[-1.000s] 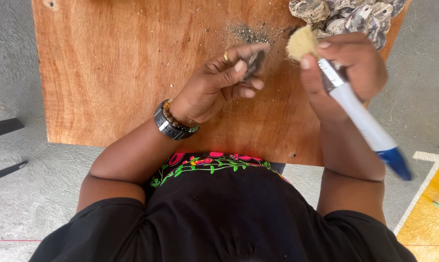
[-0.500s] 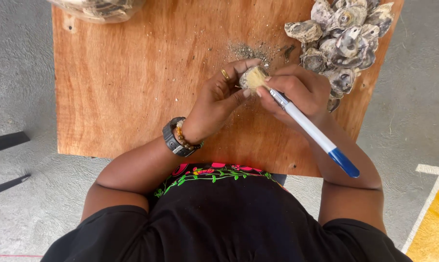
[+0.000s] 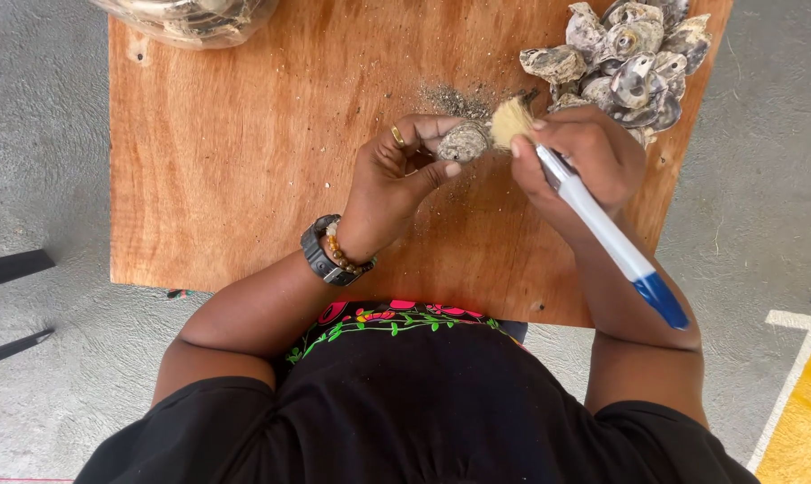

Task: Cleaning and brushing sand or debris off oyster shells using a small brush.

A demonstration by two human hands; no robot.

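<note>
Left hand (image 3: 392,179) grips 1 grey oyster shell (image 3: 463,142) between thumb and fingertips, held just above the wooden table (image 3: 244,161) near its middle. Gold ring on 1 finger; dark wristwatch (image 3: 319,254) and bead bracelet (image 3: 343,255) at the wrist.

Right hand (image 3: 585,157) is clenched around a paintbrush (image 3: 594,220) with white handle and blue end; its tan bristles (image 3: 510,121) touch the shell's right side. Handle slants down-right over the forearm.

Grey grit (image 3: 455,99) lies on the table just above the shell. Pile of oyster shells (image 3: 634,58) sits at the table's top-right corner, close behind the right hand. Clear plastic bag (image 3: 190,18) at top-left edge, contents unclear.
</note>
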